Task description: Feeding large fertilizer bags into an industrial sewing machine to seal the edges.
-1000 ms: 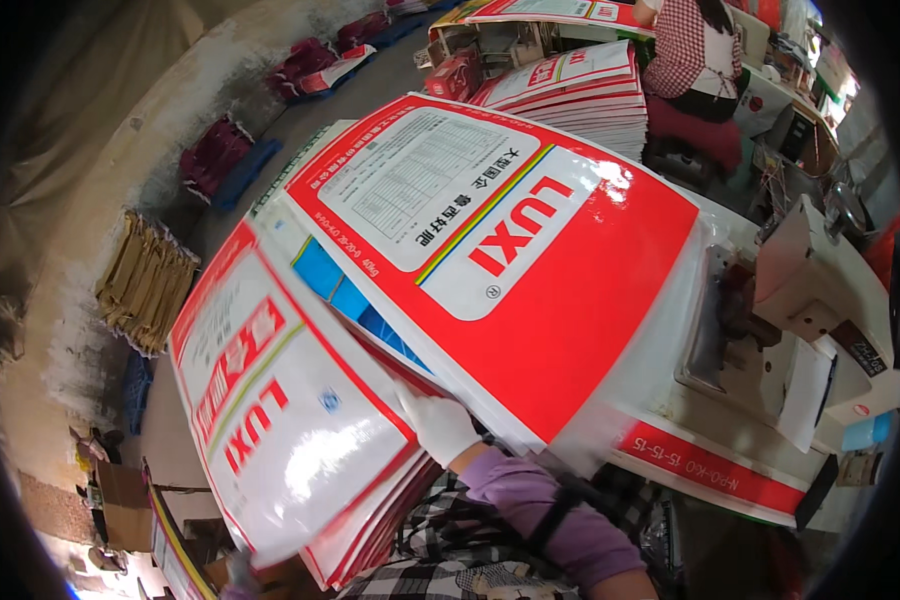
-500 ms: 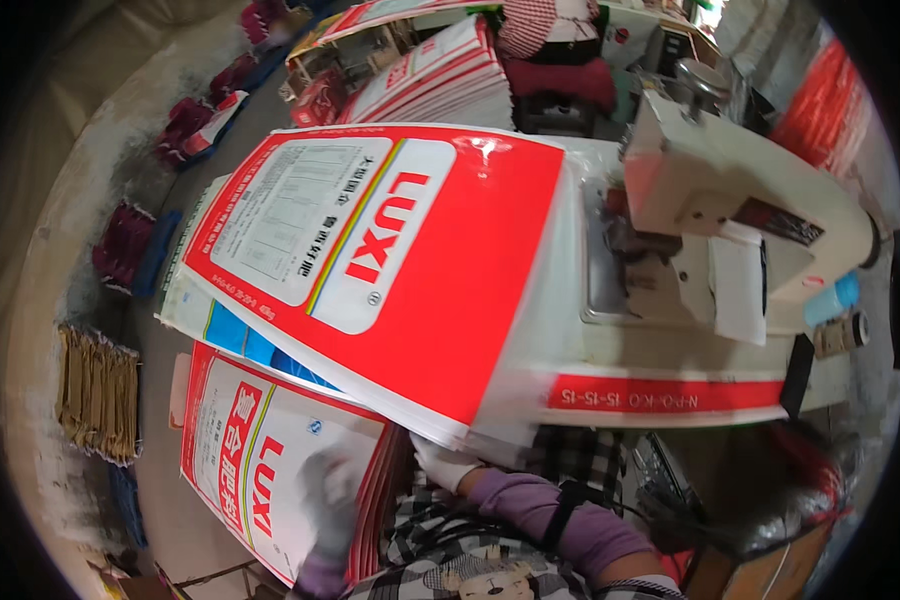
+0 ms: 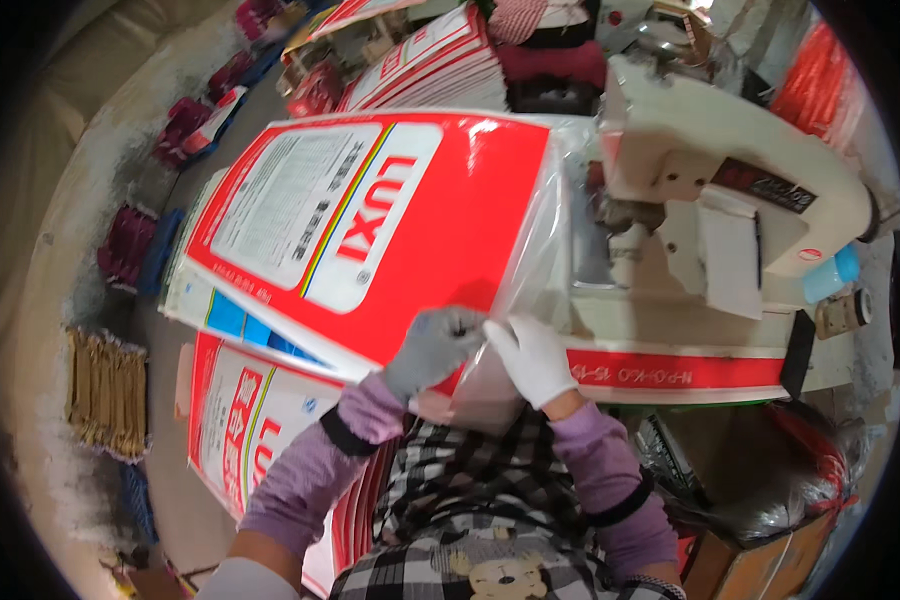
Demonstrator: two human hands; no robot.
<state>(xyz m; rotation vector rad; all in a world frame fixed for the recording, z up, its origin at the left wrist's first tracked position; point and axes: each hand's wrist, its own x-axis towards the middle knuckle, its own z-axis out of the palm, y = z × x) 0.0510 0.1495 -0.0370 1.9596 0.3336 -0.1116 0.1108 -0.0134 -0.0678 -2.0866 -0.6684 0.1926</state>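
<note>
A red and white woven sack lies flat across the sewing table, a clear plastic liner sticking out along its right edge. At the near end of that edge my left hand, in a grey glove, is closed on the sack's mouth. Close beside it my right hand, white-gloved, pinches the liner; the fingertips of both hands nearly meet. Just right of the sack stands a cream sewing machine, its needle area partly hidden by a white flap.
A pile of similar sacks leans below the table on the left. Another stack stands at the back. A light blue bottle and a thread spool sit at far right. Tan and maroon bundles line the left side.
My left hand has risen from the sack pile to the upper sack's edge. My right hand has moved up and right along that edge to the liner. The upper sack has shifted slightly left.
</note>
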